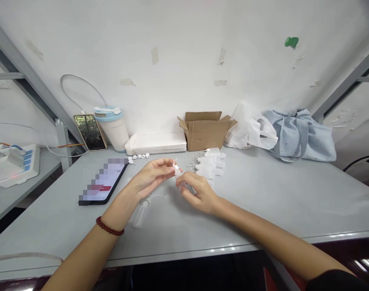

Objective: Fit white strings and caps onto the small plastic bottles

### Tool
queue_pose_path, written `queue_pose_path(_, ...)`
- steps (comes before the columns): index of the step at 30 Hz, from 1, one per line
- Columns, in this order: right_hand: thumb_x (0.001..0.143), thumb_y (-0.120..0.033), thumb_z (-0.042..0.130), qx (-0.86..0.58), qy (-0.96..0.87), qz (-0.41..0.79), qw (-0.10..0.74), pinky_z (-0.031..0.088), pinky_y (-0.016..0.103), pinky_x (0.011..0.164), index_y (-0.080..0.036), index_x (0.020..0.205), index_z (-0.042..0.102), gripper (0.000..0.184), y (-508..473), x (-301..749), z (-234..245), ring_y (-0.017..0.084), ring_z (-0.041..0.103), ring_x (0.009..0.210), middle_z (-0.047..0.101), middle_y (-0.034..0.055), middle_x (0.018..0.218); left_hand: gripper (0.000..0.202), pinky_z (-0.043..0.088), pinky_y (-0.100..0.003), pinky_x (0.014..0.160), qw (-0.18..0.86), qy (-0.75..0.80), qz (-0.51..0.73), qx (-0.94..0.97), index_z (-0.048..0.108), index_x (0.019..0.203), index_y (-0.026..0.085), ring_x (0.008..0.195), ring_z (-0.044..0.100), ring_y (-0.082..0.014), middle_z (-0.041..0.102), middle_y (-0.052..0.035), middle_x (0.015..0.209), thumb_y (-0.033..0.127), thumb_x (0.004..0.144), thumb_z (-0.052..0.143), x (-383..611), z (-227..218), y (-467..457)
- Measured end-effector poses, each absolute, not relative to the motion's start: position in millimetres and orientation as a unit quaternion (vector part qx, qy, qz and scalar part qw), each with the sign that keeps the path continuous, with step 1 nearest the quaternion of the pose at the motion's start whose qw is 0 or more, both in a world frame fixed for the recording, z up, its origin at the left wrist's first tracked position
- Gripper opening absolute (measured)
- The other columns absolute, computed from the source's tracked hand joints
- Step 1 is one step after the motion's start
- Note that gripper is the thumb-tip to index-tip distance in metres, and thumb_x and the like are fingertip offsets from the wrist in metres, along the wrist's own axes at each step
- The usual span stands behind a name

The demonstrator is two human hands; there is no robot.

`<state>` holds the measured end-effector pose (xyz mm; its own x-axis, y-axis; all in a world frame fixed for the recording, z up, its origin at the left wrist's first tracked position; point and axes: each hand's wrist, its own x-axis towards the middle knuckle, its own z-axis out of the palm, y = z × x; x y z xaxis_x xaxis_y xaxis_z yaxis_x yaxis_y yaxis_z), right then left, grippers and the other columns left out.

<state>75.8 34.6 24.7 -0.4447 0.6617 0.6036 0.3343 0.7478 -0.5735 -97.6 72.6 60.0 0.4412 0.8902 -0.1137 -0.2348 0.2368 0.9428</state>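
My left hand [156, 174] pinches the top of a small translucent white plastic piece [177, 173] between thumb and fingers. My right hand [199, 192] is closed on the same piece's lower part, whose details are mostly hidden by the fingers. Below my left wrist, a clear plastic sleeve-like piece with a thin white strap [141, 213] lies on the table. Beyond my right hand is a row of similar translucent pieces [207, 166], overlapping, with their thin strips pointing left. Several small white knotted bits [140, 156] lie past my left hand.
A large phone [107, 184] lies left of my hands. Along the wall stand a smaller phone [90, 132], a blue-lidded cup [113, 129], stacked white trays [157, 142], an open cardboard box [207, 131], a white plastic bag [248, 127] and a blue cloth bag [302, 137].
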Motion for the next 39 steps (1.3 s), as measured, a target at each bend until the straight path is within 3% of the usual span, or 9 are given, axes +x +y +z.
queue_pose_path(13,0.073,-0.012,0.045,-0.302,-0.809,0.211,0.457,0.041,0.024,0.062,-0.020,0.077,0.049,0.009,34.6,75.4,26.0,0.012,0.048,0.062,0.052,-0.0010,0.068,0.013,0.046,-0.025,0.085,0.713,0.304,0.433,0.460,0.064,0.082,0.015,0.088,0.062,-0.0145,0.067,-0.0023,0.083,0.014,0.072,0.071,-96.7,54.0,73.0)
queue_pose_path(19,0.073,-0.010,0.047,-0.311,-0.794,0.239,0.465,0.040,0.023,0.058,-0.020,0.075,0.049,0.010,32.6,73.7,25.3,0.010,0.045,0.057,0.052,-0.0024,0.066,0.012,0.045,-0.028,0.086,0.722,0.289,0.397,0.487,0.064,0.082,0.015,0.087,0.062,-0.0155,0.066,-0.0026,0.083,0.015,0.073,0.071,-97.7,57.0,69.1)
queue_pose_path(26,0.079,-0.017,0.052,-0.345,-0.725,0.397,0.444,0.038,0.021,0.049,-0.019,0.076,0.051,0.004,31.7,73.6,32.4,0.007,0.042,0.050,0.055,-0.0021,0.067,0.012,0.046,-0.026,0.081,0.705,0.291,0.401,0.507,0.065,0.082,0.014,0.085,0.060,-0.0141,0.066,-0.0030,0.086,0.016,0.072,0.072,-100.4,55.2,73.7)
queue_pose_path(29,0.082,-0.028,0.058,-0.305,-0.638,0.562,0.429,0.041,0.022,0.047,-0.021,0.078,0.043,0.017,33.0,73.7,36.1,0.008,0.048,0.050,0.061,-0.0009,0.072,0.012,0.048,-0.024,0.072,0.709,0.289,0.402,0.502,0.064,0.082,0.015,0.078,0.060,-0.0128,0.065,-0.0017,0.082,0.016,0.073,0.071,-100.4,53.2,75.3)
queue_pose_path(32,0.080,-0.032,0.062,-0.241,-0.550,0.687,0.409,0.044,0.022,0.047,-0.022,0.076,0.036,0.029,34.6,74.5,38.8,0.011,0.058,0.055,0.066,0.0021,0.080,0.013,0.048,-0.024,0.072,0.716,0.289,0.404,0.491,0.065,0.084,0.014,0.079,0.061,-0.0137,0.065,-0.0027,0.083,0.016,0.072,0.072,-100.0,52.4,75.3)
queue_pose_path(39,0.080,-0.027,0.065,-0.193,-0.469,0.771,0.385,0.044,0.020,0.050,-0.020,0.077,0.038,0.028,34.0,76.3,43.4,0.012,0.063,0.061,0.068,0.0067,0.085,0.027,0.048,-0.025,0.079,0.750,0.257,0.404,0.456,0.065,0.098,0.017,0.086,0.062,-0.0144,0.068,-0.0033,0.089,0.011,0.072,0.071,-100.8,53.4,75.2)
